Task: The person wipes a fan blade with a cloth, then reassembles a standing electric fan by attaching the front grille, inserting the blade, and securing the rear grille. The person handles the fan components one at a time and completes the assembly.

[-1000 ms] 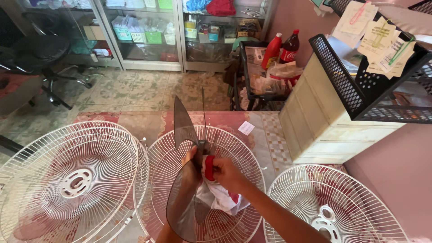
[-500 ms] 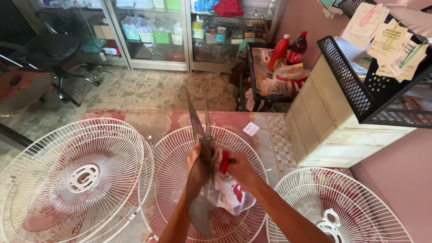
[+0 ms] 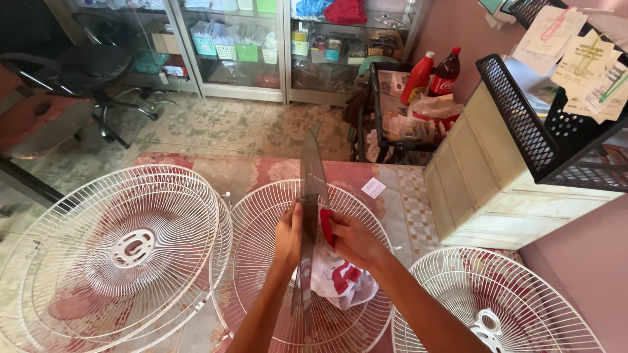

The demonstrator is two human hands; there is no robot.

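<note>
While the left hand (image 3: 288,236) grips the grey translucent fan blade (image 3: 311,196) at its middle, the right hand (image 3: 353,240) presses a red-and-white cloth (image 3: 340,281) against the blade's right face. Both hands closed: left clamped on the blade, right clamped on the cloth, the two nearly touching with the blade between them. Blade seen edge-on, upright, one lobe pointing up and away, another hanging down toward the person's forearms.

Blade and hands sit over the centre white wire fan guard (image 3: 261,216), which lies flat on the floor. Stack of white guards (image 3: 98,255) to the left, edge overlapping the centre one. Another white guard (image 3: 517,287) at lower right, apart from the centre one. Patterned red mat under the guards (image 3: 275,171); small white paper scrap (image 3: 373,187) on it just past the centre guard.

Right: cream slatted cabinet (image 3: 477,189) with black mesh basket (image 3: 523,111) on top, papers in it. Behind: two red-capped bottles (image 3: 432,77), glass display case (image 3: 261,52), black office chair (image 3: 91,72).
</note>
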